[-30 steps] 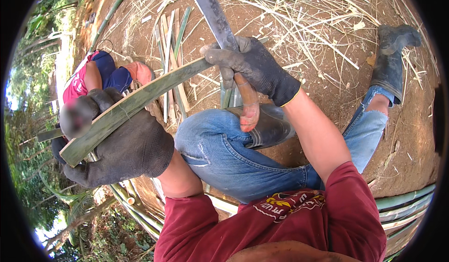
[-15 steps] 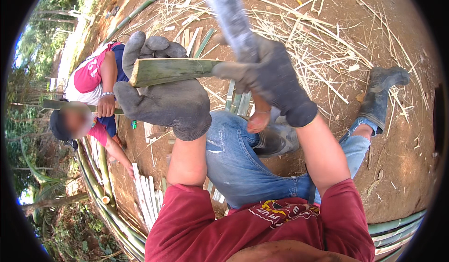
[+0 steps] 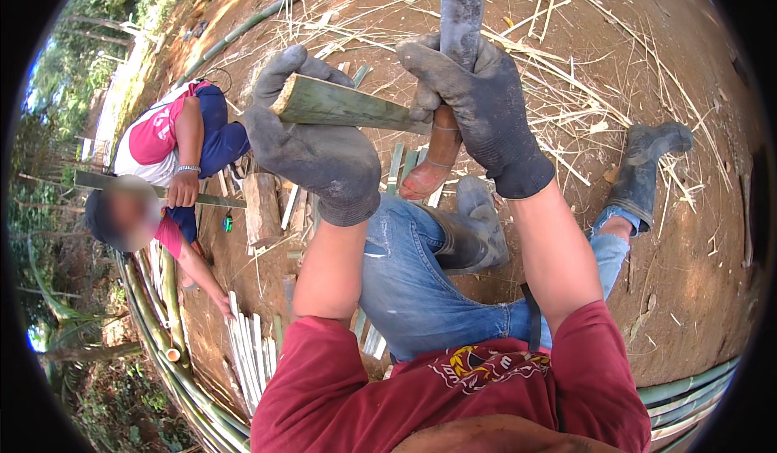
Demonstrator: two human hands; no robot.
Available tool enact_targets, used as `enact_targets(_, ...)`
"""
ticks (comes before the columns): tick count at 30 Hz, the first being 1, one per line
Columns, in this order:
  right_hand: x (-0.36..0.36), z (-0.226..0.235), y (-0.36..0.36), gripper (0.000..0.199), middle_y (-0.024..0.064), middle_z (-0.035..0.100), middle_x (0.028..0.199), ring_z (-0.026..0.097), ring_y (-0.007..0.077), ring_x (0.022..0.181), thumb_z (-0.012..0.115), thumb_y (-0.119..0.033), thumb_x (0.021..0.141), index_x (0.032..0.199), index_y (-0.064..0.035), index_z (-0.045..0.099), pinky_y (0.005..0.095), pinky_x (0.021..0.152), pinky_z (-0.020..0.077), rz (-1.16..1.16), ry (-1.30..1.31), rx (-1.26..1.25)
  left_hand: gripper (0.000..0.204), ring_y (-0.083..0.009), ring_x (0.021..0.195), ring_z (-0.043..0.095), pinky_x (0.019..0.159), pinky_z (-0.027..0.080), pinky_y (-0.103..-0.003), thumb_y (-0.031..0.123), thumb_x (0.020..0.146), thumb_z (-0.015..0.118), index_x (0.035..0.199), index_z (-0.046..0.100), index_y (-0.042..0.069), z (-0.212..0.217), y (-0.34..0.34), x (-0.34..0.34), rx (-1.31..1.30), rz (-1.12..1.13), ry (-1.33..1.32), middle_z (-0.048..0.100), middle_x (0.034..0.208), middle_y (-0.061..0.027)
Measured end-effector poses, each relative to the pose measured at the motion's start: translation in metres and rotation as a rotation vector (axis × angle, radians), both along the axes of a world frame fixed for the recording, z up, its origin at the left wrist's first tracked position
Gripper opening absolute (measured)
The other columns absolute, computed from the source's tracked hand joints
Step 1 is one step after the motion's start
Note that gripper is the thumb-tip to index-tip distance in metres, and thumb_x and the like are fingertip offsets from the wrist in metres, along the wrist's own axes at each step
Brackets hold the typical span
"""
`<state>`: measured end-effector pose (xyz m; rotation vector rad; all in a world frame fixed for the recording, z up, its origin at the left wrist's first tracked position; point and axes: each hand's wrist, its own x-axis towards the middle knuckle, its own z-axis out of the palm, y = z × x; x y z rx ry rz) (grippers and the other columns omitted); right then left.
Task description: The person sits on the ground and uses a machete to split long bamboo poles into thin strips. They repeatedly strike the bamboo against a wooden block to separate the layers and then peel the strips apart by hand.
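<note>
In dark gloves, both my hands are raised above my lap. My left hand (image 3: 324, 158) grips a split piece of green bamboo (image 3: 348, 107), its pale cut end between thumb and fingers. The bamboo lies nearly level, its far end reaching the fingers of my right hand. That right hand (image 3: 490, 109) is closed round a large knife (image 3: 463, 16). The grey blade points up and away, its tip beyond the picture's top edge. The knife's reddish-brown wooden handle (image 3: 441, 150) sticks out below my fist.
A co-worker (image 3: 158, 154) crouches at left, holding a bamboo strip (image 3: 218, 201) and reaching toward pale slats (image 3: 247, 344). Bamboo poles (image 3: 182, 364) lie at lower left. Shavings (image 3: 558, 89) litter the dirt ahead. Near my boot (image 3: 477, 226) is a wooden block (image 3: 261, 210).
The knife has swung from a blurred leftward tilt to nearly upright, showing its handle below my right fist. My left hand and the bamboo have shifted right, with the bamboo's far end now lower.
</note>
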<state>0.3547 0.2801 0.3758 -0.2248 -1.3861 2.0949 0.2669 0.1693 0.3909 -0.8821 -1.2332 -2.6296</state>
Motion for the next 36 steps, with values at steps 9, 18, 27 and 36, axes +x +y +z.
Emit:
enact_targets(9,-0.004,-0.013,0.003,0.028,0.0033,0.063,0.071,0.062,0.0119,0.062,0.066,-0.027,0.093,0.103,-0.0008,0.067,0.0276,0.057,0.0512,-0.010,0.106,0.200,0.059,-0.0234,0.086,0.057,0.083,0.046,-0.038,0.054,0.100,0.032,0.098,0.058,0.001,-0.001,0.007,-0.007,-0.037,0.050,-0.116,0.060,0.092,-0.0116)
enact_targets(18,0.109,-0.125,0.136,0.031,0.0051,0.059,0.075,0.062,0.0144,0.066,0.051,-0.032,0.102,0.095,-0.0034,0.062,0.0294,0.059,0.0505,-0.447,-0.127,0.240,0.055,-0.0286,0.092,0.062,0.088,0.049,-0.043,0.054,0.092,0.046,0.098,0.060,0.001,-0.026,-0.081,-0.132,-1.289,1.445,0.986,0.062,0.094,-0.0139)
enact_targets(27,0.186,-0.210,0.086,0.038,-0.0003,0.053,0.066,0.056,0.0106,0.057,0.065,-0.038,0.095,0.112,-0.0041,0.064,0.0256,0.054,0.0487,-0.512,-0.065,-0.461,0.072,-0.0348,0.105,0.064,0.087,0.049,-0.042,0.056,0.075,0.069,0.121,0.062,0.001,-0.063,-0.193,-0.189,-2.000,1.076,0.560,0.069,0.111,-0.0183)
enact_targets(36,0.165,-0.094,0.089,0.031,-0.0010,0.053,0.067,0.055,0.0114,0.058,0.071,-0.026,0.090,0.109,-0.0059,0.057,0.0273,0.057,0.0512,-0.445,0.345,-0.637,0.059,-0.0233,0.108,0.062,0.090,0.050,-0.034,0.026,0.076,0.066,0.128,0.058,0.000,-0.133,-0.173,-0.130,-1.458,0.606,0.179,0.065,0.121,-0.0137)
